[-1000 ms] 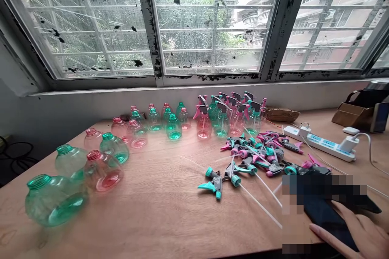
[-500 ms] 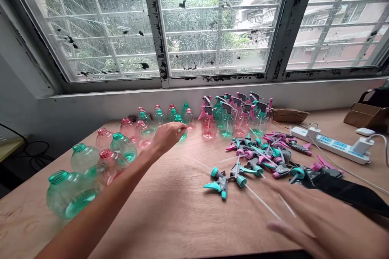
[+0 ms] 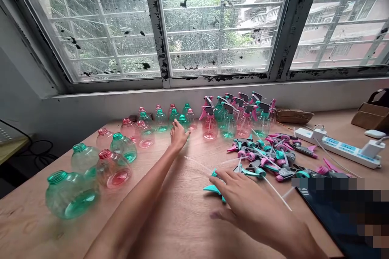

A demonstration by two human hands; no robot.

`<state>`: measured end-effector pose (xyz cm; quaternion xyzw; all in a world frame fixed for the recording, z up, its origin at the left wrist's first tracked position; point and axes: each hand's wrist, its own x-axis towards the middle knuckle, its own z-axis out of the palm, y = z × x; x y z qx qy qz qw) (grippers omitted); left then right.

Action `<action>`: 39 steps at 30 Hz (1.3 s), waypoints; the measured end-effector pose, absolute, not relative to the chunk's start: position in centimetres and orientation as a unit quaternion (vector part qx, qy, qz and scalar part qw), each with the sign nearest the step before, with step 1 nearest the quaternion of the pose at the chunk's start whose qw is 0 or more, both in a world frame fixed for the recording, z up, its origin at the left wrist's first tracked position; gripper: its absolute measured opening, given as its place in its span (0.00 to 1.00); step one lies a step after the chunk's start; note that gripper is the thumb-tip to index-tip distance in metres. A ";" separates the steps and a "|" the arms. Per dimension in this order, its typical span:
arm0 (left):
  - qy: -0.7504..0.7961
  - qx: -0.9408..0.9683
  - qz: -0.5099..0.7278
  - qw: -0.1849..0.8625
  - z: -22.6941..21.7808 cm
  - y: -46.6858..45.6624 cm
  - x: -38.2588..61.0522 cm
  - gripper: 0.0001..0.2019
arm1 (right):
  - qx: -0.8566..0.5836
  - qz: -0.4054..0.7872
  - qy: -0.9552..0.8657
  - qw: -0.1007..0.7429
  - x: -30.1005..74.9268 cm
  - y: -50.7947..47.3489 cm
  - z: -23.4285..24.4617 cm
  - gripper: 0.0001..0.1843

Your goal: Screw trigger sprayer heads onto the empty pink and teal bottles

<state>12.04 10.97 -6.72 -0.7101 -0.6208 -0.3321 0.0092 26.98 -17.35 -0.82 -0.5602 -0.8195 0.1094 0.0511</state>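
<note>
Right hand brought over teal trigger sprayer, fingers spread; green bottle reached by left hand, grip indiscernible; both parts accessible.

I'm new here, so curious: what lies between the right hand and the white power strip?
Loose pink, teal and gray spray heads, heaped on the table, as the head view shows.

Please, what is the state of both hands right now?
Left hand: at a green bottle; whether closed on it cannot be told.
Right hand: open, over a spray head; contact cannot be told.
</note>
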 end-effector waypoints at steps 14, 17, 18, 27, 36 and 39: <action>-0.442 -0.774 -0.444 -0.092 2.5 -10.7 5.4 0.46 | -0.596 0.108 -0.796 -0.012 26.6 -13.8 -2.6 0.28; -0.415 -0.767 -0.482 -0.085 3.3 -13.1 3.8 0.40 | -0.590 0.102 -0.801 -0.003 26.9 -13.3 -3.0 0.30; -0.397 -0.772 -0.491 -0.076 3.6 -13.4 3.4 0.36 | -0.585 0.102 -0.804 0.000 27.0 -13.4 -3.0 0.32; -0.300 -0.873 -0.381 -0.043 4.0 -12.3 -1.2 0.38 | -0.588 0.028 -0.796 0.140 32.8 -18.5 -2.0 0.38; -0.335 -0.866 -0.365 -0.064 3.4 -10.8 -2.0 0.34 | -0.540 -0.088 -0.816 0.186 35.9 -21.2 -0.7 0.33; -0.358 -0.862 -0.347 -0.088 3.6 -10.4 -2.1 0.32 | -0.530 -0.088 -0.823 0.183 35.6 -21.5 -0.2 0.32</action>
